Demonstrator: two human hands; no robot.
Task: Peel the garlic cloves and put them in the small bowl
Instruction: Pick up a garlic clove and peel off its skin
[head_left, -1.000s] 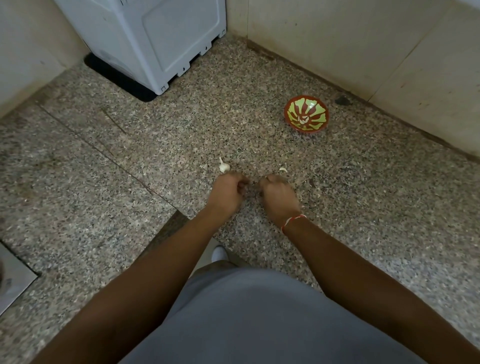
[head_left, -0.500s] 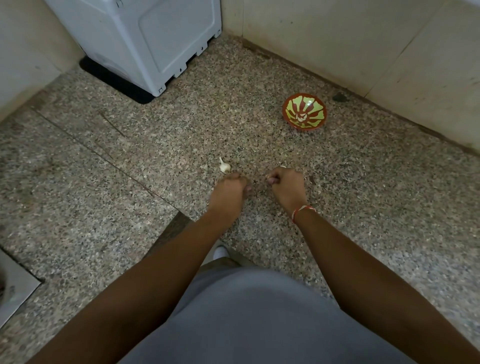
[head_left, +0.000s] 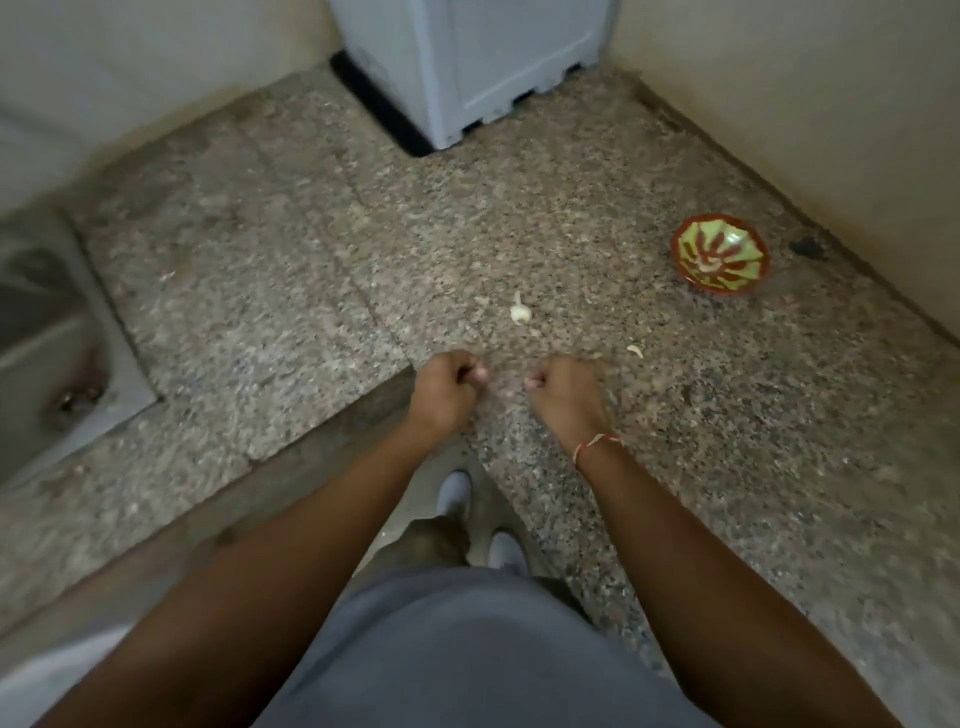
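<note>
Head view looks down on a speckled granite counter (head_left: 571, 218), and both hands hover low over its near edge, fingers curled tight. Left hand (head_left: 445, 387) and right hand (head_left: 563, 392) sit a little apart, fingertips turned toward each other; whether either one pinches a clove or a scrap of skin I cannot tell, the frame is too blurred. My read: peeling is in hand, one clove being worked. Just beyond the left hand lies a white garlic piece (head_left: 519, 312) with its pointed tip up, and a small pale scrap (head_left: 635, 351) rests beyond the right hand. Far right, near the wall, waits the small bowl (head_left: 721, 255), red-rimmed with a green and red pattern. Next comes a reach across to it.
</note>
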